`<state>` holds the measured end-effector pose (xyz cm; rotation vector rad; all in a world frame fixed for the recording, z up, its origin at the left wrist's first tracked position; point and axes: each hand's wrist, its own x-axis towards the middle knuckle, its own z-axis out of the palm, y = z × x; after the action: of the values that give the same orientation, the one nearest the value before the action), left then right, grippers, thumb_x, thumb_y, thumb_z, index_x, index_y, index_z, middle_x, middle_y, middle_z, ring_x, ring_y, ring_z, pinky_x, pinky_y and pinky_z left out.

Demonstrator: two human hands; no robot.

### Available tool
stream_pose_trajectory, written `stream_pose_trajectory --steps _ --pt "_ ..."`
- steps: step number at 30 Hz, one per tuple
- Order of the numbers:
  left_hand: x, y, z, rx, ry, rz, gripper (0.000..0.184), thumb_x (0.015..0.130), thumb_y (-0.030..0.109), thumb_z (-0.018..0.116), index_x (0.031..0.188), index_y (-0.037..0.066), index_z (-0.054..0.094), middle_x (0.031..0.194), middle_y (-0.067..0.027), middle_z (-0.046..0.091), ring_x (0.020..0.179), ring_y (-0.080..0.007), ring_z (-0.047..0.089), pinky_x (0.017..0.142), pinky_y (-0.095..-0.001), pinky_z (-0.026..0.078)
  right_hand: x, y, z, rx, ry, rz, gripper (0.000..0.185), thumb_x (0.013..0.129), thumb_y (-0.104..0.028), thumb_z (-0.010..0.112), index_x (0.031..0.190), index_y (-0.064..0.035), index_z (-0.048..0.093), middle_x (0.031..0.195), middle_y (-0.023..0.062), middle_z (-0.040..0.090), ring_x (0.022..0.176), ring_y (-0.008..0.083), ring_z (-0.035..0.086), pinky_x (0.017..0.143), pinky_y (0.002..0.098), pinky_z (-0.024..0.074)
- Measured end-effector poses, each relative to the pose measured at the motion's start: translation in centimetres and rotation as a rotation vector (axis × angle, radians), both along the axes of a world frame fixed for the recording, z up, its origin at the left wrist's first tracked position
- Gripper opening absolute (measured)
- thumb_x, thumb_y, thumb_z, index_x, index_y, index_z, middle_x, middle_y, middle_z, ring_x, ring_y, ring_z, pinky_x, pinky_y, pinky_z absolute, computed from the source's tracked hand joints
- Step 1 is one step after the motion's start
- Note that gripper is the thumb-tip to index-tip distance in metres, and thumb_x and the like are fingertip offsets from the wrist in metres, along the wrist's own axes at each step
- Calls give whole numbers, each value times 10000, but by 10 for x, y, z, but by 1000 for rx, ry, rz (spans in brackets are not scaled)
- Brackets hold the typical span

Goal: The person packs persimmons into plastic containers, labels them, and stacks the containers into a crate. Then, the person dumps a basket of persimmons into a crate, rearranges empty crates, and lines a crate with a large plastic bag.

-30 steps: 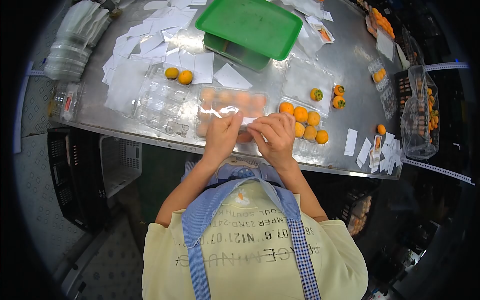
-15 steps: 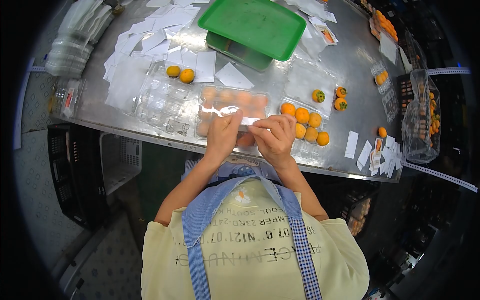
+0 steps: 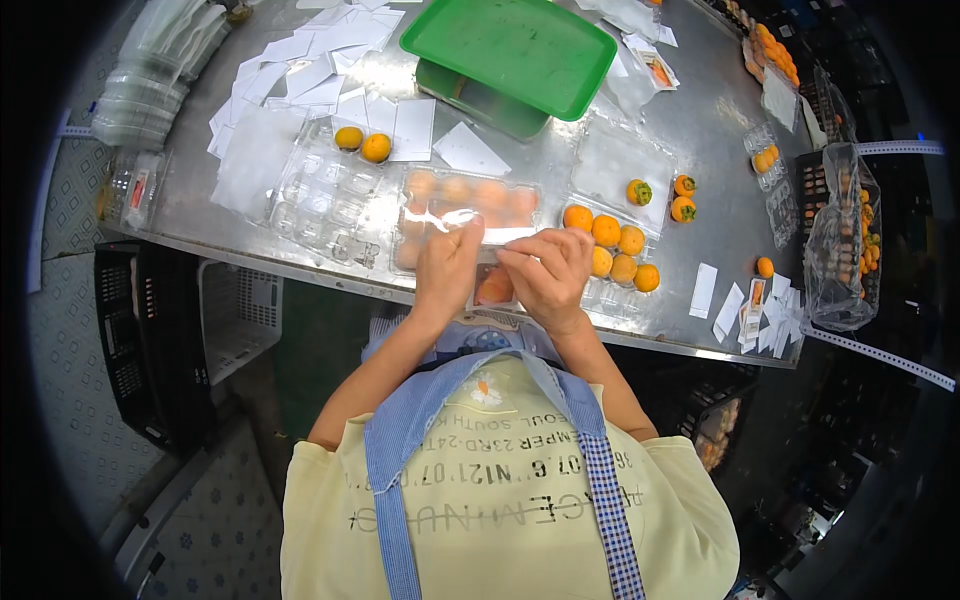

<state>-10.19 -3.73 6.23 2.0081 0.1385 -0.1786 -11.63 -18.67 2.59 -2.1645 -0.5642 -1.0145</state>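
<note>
The clear fruit pack [image 3: 470, 190] lies closed at the center of the frame, by the near edge of the metal table [image 3: 715, 170]. The left hand [image 3: 447, 272] is curled in, thumb up against the left end of a white strip [image 3: 508, 236] on the pack; I can't tell what its fingers grip. The right hand [image 3: 553, 275] has thumb and forefinger pinched together at the strip's lower edge. Just right sits an open clear tray [image 3: 625, 155] of persimmons [image 3: 606, 231]; a green tray [image 3: 515, 50] stands at upper center.
</note>
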Motion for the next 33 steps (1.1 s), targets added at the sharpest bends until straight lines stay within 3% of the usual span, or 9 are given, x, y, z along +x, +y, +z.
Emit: stream_pose_trajectory --steps 5,14,33 --pt "1 1 -6 11 -22 -10 527 937 359 445 604 -46 493 463 -98 366 486 -104 386 471 -354 338 0 4 2 75 142 -30 182 656 -133 737 826 -123 671 852 -31 614 805 171 545 764 356 366" --pt "0 2 -17 2 -60 -3 537 935 373 457 593 -39 496 456 -123 385 459 -126 373 460 -371 323 3 6 -3 1 26 4 177 664 -113 711 838 -137 685 849 -39 617 787 164 545 762 345 353" --pt "-1 3 -27 -21 -6 11 538 925 366 460 622 -77 505 475 -170 378 475 -139 394 483 -389 347 1 5 -13 -14 -48 -8 269 559 -75 712 815 -157 699 835 -67 631 772 156 524 726 331 355"
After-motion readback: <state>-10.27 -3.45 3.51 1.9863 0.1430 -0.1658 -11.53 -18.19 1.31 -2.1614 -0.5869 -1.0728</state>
